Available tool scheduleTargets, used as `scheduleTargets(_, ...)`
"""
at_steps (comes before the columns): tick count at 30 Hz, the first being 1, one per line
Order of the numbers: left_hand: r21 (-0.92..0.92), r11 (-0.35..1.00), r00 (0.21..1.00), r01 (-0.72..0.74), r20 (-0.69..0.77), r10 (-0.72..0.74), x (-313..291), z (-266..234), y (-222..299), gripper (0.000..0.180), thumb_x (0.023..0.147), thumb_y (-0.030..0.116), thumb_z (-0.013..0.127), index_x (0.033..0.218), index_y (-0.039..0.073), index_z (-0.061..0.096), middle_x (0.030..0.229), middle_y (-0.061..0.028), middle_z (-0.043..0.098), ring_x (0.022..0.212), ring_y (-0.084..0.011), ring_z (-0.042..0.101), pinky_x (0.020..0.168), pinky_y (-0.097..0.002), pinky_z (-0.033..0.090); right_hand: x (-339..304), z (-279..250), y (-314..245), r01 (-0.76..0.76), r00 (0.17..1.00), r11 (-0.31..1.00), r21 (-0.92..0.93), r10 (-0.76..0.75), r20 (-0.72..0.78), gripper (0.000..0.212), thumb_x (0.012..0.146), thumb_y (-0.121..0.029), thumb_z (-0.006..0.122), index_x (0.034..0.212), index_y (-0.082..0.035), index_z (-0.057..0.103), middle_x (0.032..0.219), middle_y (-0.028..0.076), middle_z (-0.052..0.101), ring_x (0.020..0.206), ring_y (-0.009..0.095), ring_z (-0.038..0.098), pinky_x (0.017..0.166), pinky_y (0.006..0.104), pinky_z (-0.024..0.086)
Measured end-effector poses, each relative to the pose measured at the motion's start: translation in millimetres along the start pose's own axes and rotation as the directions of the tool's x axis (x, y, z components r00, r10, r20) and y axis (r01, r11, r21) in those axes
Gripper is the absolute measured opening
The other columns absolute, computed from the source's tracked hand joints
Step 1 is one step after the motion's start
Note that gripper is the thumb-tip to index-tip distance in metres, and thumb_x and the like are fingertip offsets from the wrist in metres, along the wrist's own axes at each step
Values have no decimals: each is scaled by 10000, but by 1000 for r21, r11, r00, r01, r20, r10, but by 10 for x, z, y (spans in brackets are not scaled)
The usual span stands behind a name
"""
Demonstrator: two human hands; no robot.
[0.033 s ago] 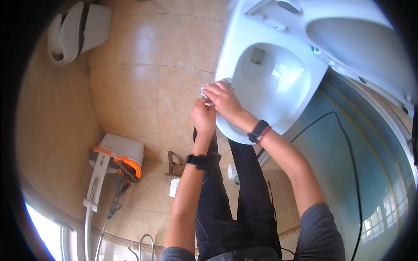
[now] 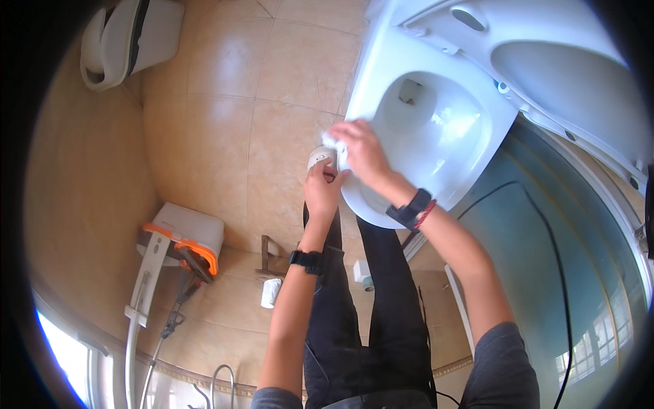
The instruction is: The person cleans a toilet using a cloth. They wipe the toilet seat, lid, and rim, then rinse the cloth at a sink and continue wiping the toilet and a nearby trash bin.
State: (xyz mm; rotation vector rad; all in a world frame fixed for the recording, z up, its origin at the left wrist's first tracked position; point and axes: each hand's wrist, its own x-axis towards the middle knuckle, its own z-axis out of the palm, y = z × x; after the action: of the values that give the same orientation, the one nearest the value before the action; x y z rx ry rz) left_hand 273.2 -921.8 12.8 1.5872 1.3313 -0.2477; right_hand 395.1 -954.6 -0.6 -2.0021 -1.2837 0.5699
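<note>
I stand over a white toilet bowl [image 2: 436, 123] with its seat and lid [image 2: 565, 68] raised. My right hand [image 2: 361, 153] is closed on a white wad of tissue or cloth [image 2: 332, 141], pressed against the near left rim of the bowl. My left hand [image 2: 323, 191] sits just below it and grips a small white round container [image 2: 320, 158] beside the rim. Both wrists carry black bands. My dark trouser legs [image 2: 368, 320] run down the middle of the view.
A white wall fixture [image 2: 126, 41] is at the top left. A white-and-orange appliance [image 2: 184, 235] with a hose [image 2: 139, 320] stands on the beige tiles at the left. A small white bottle [image 2: 270, 293] lies by my feet. A black cable [image 2: 545, 225] crosses the teal surface at the right.
</note>
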Motion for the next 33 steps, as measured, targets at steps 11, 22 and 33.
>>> scheduleTargets(11, -337, 940, 999, -45, -26, 38, 707, -238, 35, 224, 778, 120, 556, 969, 9, 596, 868, -128, 630, 754, -213, 602, 688, -301, 466, 1466, -639, 642, 231, 960, 494, -838, 25, 280, 164, 660, -60, 519, 778, -18, 626, 863, 150, 607, 918, 277, 547, 813, 345, 421)
scheduleTargets(22, -573, 817, 993, -70, 37, 111, 446, 51, -305, 419, 703, -37, 457, 1104, 24, 558, 1023, -154, 609, 936, -265, 591, 813, -322, 453, -103, 130, -308, 231, 871, 879, -418, 4, 491, 126, 597, -70, 546, 659, 19, 611, 753, 179, 586, 797, 303, 557, 763, 370, 433)
scheduleTargets(33, -745, 637, 977, -197, -99, 187, 894, -513, 427, 316, 828, 103, 438, 1112, 21, 548, 1048, -153, 599, 989, -224, 567, 837, -297, 433, 1262, -345, -211, 608, 710, 707, -362, -280, 647, 141, 689, -59, 518, 813, -44, 586, 798, 88, 589, 824, 239, 556, 756, 354, 410)
